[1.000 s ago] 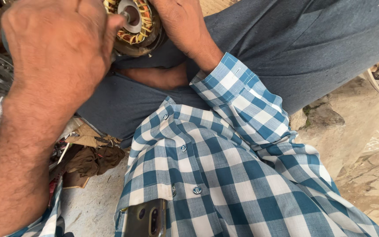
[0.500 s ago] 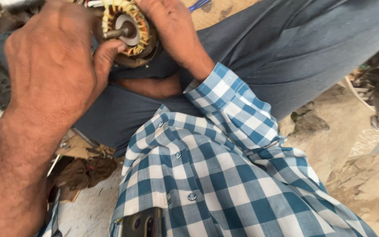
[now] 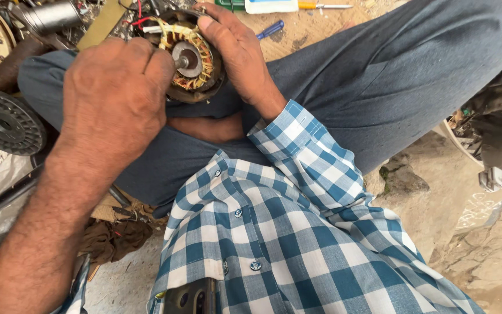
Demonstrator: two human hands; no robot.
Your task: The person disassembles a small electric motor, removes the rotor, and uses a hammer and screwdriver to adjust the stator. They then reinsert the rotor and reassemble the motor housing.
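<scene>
A round motor stator (image 3: 196,58) with copper windings and a steel shaft at its centre rests on my lap, over grey trousers (image 3: 344,87). My right hand (image 3: 236,55) grips its right side, fingers curled over the top rim. My left hand (image 3: 111,99) is closed against the left edge, fingertips pressing on the windings near the shaft. Whether the left fingers pinch a wire is hidden by the knuckles.
A black ribbed disc (image 3: 4,122) lies at the left, with a metal cylinder (image 3: 47,16) above it. A blue-handled screwdriver (image 3: 271,29) lies on the ground beyond my knee. A brown rag (image 3: 108,238) sits below my left forearm. A phone (image 3: 190,299) pokes from my shirt pocket.
The stator now sits lower and fuller in view. My left hand has slid from over the stator to its left edge. My right hand keeps its grip.
</scene>
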